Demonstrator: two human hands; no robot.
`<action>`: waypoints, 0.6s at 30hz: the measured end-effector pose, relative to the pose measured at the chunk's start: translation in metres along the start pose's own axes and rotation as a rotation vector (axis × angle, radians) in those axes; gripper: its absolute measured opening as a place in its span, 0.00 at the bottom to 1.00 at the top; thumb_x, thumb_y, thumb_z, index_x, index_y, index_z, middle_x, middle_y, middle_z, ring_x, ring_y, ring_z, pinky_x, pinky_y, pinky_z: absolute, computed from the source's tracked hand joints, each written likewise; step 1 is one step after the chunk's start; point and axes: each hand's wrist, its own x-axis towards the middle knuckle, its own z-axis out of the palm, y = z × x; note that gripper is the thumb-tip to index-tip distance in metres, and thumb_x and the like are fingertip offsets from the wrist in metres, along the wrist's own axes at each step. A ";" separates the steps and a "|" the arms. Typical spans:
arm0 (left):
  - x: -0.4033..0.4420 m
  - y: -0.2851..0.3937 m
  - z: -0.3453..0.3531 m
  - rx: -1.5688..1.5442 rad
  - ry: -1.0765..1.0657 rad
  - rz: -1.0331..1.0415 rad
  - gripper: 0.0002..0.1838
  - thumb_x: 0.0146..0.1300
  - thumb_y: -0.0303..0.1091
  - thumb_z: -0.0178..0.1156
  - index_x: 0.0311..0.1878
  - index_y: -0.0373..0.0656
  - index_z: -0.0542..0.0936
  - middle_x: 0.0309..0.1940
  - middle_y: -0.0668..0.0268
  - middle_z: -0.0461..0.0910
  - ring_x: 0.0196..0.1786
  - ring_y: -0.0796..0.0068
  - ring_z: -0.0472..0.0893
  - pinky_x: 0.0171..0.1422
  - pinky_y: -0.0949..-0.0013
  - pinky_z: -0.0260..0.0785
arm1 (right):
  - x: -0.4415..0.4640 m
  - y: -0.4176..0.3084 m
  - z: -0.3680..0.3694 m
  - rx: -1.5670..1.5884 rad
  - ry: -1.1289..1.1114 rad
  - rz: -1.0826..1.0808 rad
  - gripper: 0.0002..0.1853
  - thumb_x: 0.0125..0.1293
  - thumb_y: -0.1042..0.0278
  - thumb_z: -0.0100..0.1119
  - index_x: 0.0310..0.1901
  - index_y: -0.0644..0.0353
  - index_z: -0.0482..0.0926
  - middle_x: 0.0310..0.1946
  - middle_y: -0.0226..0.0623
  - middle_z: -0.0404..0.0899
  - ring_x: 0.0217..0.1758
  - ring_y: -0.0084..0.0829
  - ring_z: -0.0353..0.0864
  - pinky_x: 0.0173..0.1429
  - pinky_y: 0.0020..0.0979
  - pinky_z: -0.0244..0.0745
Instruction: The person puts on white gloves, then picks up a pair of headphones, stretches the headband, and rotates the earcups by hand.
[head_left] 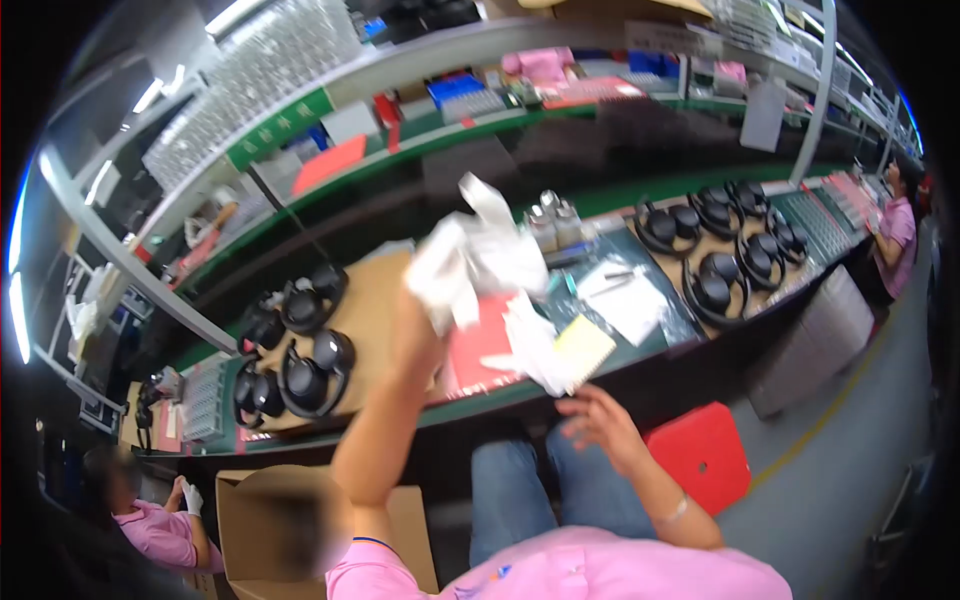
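Note:
My left hand (425, 310) is raised over the workbench, smeared by motion. White crumpled material (500, 250) covers or lies around its fingers, so I cannot see whether they grip it. Below, on a red sheet (478, 355), more white cloth-like material (535, 350) lies loosely bunched. Beside that is a yellow pad (583, 352). My right hand (600, 425) hovers just off the bench's front edge, close under the pad, with fingers apart and nothing visible in them.
Black headphones (315, 375) lie on a cardboard sheet at left, and several more headphones (715, 280) at right. Small bottles (553, 220) stand behind. A cardboard box (270, 530), a red stool (705, 455) and a grey bin (815, 345) are below. Co-workers sit at either side.

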 end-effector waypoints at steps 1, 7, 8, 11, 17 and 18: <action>-0.049 -0.024 0.014 0.445 -0.015 0.255 0.19 0.74 0.35 0.54 0.63 0.35 0.74 0.47 0.60 0.82 0.41 0.72 0.84 0.44 0.72 0.79 | 0.003 -0.001 0.004 0.164 -0.058 0.022 0.29 0.76 0.49 0.51 0.70 0.58 0.63 0.60 0.45 0.78 0.50 0.34 0.84 0.44 0.33 0.82; -0.220 -0.018 0.061 -0.640 0.259 -0.988 0.21 0.73 0.36 0.55 0.64 0.36 0.73 0.52 0.56 0.81 0.44 0.66 0.85 0.40 0.65 0.83 | -0.014 0.011 -0.002 0.434 -0.133 0.169 0.29 0.73 0.56 0.54 0.71 0.59 0.64 0.58 0.41 0.78 0.54 0.31 0.83 0.51 0.32 0.81; -0.234 -0.021 0.061 -0.646 0.278 -1.007 0.21 0.73 0.36 0.55 0.64 0.36 0.73 0.52 0.56 0.81 0.44 0.66 0.85 0.40 0.65 0.83 | -0.014 0.015 -0.003 0.406 -0.134 0.196 0.28 0.72 0.59 0.55 0.71 0.59 0.65 0.58 0.39 0.79 0.54 0.30 0.83 0.52 0.30 0.80; -0.277 -0.020 0.061 -0.711 0.444 -1.132 0.21 0.73 0.34 0.55 0.65 0.35 0.71 0.51 0.56 0.81 0.45 0.66 0.85 0.39 0.63 0.83 | -0.028 0.016 0.007 0.409 -0.106 0.263 0.25 0.71 0.65 0.57 0.67 0.61 0.69 0.55 0.39 0.80 0.53 0.29 0.83 0.55 0.28 0.79; -0.314 -0.040 0.061 -0.533 0.510 -1.059 0.22 0.73 0.34 0.54 0.67 0.38 0.70 0.52 0.58 0.82 0.49 0.67 0.84 0.47 0.66 0.81 | -0.039 0.035 0.006 0.210 0.011 0.284 0.22 0.66 0.77 0.61 0.61 0.63 0.73 0.50 0.37 0.82 0.50 0.25 0.82 0.55 0.25 0.77; -0.312 -0.048 0.060 -0.433 0.593 -0.976 0.22 0.73 0.33 0.53 0.67 0.38 0.70 0.53 0.58 0.81 0.52 0.67 0.83 0.51 0.66 0.80 | -0.041 0.036 0.005 0.049 0.052 0.180 0.21 0.66 0.78 0.61 0.60 0.64 0.74 0.49 0.36 0.82 0.50 0.23 0.82 0.54 0.25 0.77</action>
